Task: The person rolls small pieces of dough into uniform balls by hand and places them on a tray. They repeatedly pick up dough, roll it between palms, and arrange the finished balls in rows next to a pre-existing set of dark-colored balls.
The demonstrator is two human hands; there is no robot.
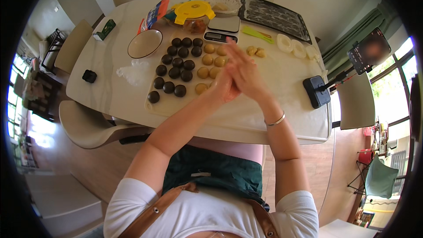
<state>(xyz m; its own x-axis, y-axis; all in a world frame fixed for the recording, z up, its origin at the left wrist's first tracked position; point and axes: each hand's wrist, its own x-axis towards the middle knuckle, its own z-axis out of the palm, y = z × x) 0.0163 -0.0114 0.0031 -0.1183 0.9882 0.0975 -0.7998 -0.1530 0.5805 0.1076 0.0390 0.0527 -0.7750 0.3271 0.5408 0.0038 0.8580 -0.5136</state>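
Note:
My left hand (227, 84) and my right hand (244, 69) are pressed palm to palm above the pale board (152, 105). Whether anything lies between the palms is hidden. Dark round balls (174, 72) stand in rows on the board's left part. Yellowish dough balls (207, 59) lie beside them, some partly covered by my hands. Smaller yellow lumps (256, 51) sit to the right of my fingertips. Just beyond my hands stands a digital kitchen scale (223, 24). A silvery bangle is on my right wrist.
A white bowl (145, 44), a glass container with yellow lid (195, 10) and a black-rimmed tray (274, 16) stand around the board. Green scrapers (256, 34), clear plastic cups (285, 43) and a phone stand (316, 91) are on the right. A small black object (89, 76) lies left.

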